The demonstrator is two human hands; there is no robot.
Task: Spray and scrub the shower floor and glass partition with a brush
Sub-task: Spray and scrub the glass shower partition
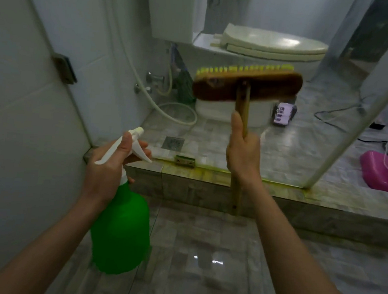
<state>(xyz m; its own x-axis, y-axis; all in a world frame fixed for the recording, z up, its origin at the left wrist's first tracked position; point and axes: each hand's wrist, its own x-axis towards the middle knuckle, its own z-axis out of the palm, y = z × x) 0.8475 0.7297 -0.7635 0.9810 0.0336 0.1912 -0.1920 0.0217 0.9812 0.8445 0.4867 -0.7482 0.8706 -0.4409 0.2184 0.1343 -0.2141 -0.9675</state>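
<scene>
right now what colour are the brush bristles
Yellow-green bristles, seen in the head view.

Green spray bottle (121, 229), yellow-bristled brush (246, 85)

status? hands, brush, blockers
Left hand grips green spray bottle. Right hand holds brush raised against glass partition. Nothing in the way.

Wooden brush (247, 87) with yellow plastic bristles; translucent green plastic spray bottle (121, 230), white plastic trigger; wet, glossy stone-look floor tiles (202, 263); glossy toilet lid (275, 43); clear glass partition (330, 115).
</scene>
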